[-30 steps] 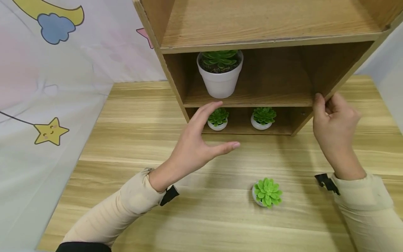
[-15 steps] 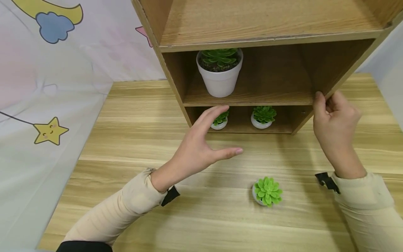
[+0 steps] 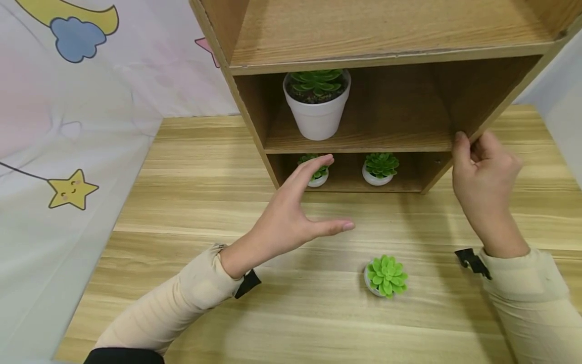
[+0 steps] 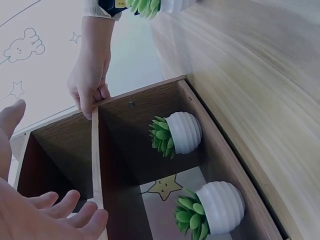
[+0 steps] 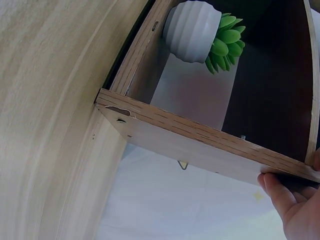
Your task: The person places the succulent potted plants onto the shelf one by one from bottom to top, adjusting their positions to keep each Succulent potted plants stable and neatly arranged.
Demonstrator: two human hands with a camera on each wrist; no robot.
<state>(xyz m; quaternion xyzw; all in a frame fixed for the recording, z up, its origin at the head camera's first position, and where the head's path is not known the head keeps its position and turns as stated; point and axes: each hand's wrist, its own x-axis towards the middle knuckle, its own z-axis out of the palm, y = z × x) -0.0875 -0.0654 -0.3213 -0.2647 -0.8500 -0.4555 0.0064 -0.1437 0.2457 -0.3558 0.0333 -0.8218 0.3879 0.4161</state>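
My left hand [image 3: 284, 217] hovers in front of the wooden shelf unit [image 3: 386, 58], thumb and fingers spread apart around nothing. Its fingertips overlap the small potted succulent [image 3: 321, 178] at the left of the bottom compartment. A matching small succulent [image 3: 381, 169] stands to the right in that compartment; both show ribbed white pots in the left wrist view. At the unit's right side panel, my right hand [image 3: 486, 187] pinches the front edge between thumb and curled fingers, level with the middle board. On the table, a brighter green potted succulent [image 3: 386, 276] stands between my forearms.
A larger succulent in a smooth white pot [image 3: 317, 114] stands on the middle shelf, left side. The unit rests on a wood-grain table [image 3: 182, 202]. A pale printed cloth [image 3: 41, 263] with stars and a cloud hangs along the left.
My left hand has drifted slightly right and down, still spread, now covering more of the left small succulent. The right hand keeps its hold on the shelf unit's edge.
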